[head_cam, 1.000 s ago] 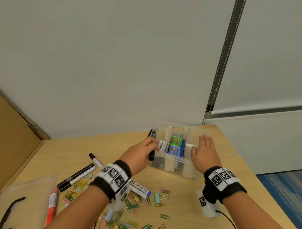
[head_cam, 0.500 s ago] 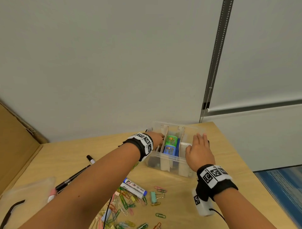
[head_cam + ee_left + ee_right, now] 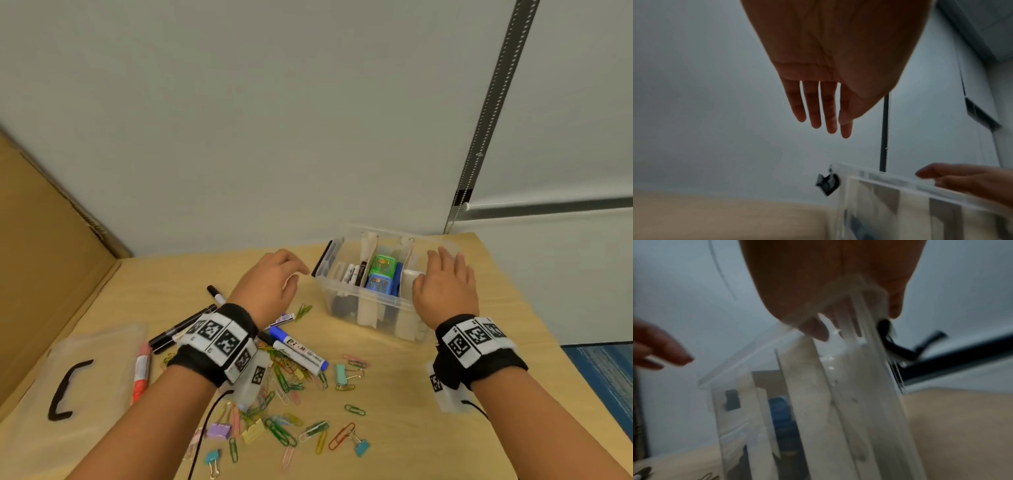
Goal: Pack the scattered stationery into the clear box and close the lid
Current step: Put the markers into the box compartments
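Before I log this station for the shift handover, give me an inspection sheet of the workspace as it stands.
Surface: wooden table, level.
Job's things: clear box open, markers and green and blue items between its dividers; blue-capped marker, black markers, red marker outside it; lid lying flat at the left.
Clutter: paper clips and binder clips scattered on the near side.
Grippers: left hand empty, beside the box; right hand flat on the box's right end.
Cables: black lead from the left wristband; another at the right wristband.
Surroundings: grey wall, cardboard at the left.
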`<action>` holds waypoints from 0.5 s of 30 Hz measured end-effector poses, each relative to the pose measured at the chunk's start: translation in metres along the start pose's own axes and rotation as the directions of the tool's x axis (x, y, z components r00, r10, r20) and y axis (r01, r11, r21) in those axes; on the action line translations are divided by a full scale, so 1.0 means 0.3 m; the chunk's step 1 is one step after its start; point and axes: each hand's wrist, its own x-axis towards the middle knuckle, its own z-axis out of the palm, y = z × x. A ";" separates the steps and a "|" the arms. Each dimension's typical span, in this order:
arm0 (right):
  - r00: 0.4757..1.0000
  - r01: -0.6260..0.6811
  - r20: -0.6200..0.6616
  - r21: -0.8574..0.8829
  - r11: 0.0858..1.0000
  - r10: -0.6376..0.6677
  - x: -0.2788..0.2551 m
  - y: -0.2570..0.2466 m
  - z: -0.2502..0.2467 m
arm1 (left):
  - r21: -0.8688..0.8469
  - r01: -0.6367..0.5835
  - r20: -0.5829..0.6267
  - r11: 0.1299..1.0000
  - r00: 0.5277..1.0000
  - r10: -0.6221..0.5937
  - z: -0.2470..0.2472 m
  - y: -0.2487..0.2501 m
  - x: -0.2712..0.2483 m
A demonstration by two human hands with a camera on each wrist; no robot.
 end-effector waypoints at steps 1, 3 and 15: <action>0.999 0.026 -0.029 -0.050 0.998 -0.028 -0.005 -0.018 -0.008 | 0.009 0.036 0.029 0.999 0.999 -0.037 0.000 -0.023 -0.037; 0.977 0.162 -0.124 -0.081 0.984 -0.171 -0.031 -0.080 -0.025 | 0.026 0.101 0.124 0.995 0.987 -0.103 0.016 -0.063 -0.105; 0.767 0.474 0.452 0.077 0.877 -0.454 -0.253 -0.382 0.243 | 0.120 0.123 0.445 0.985 0.881 -0.164 0.213 -0.139 -0.207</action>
